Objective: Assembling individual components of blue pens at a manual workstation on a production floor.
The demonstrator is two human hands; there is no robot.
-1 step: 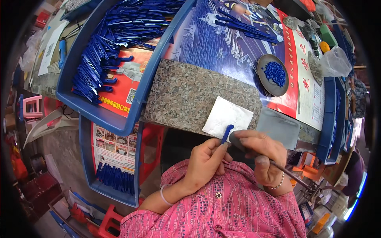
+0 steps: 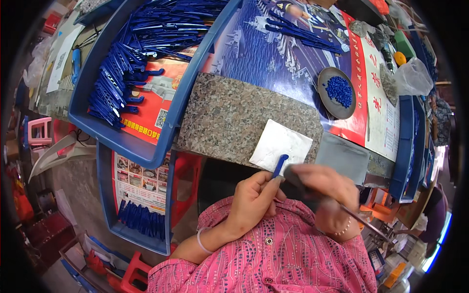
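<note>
While the left hand (image 2: 254, 200) pinches a blue plastic piece (image 2: 280, 165), the blurred right hand (image 2: 322, 190) grips a thin tool (image 2: 364, 222).

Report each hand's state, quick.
Left hand: closed on a blue plastic piece.
Right hand: closed on a thin metal tool, motion-blurred.

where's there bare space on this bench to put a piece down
The clearest patch is the speckled stone slab, bare between the big blue tray and the white pad. The grey sheet right of the pad is also bare. The tray is crowded with blue parts, and the poster area holds loose sticks and a dish of blue beads.
</note>
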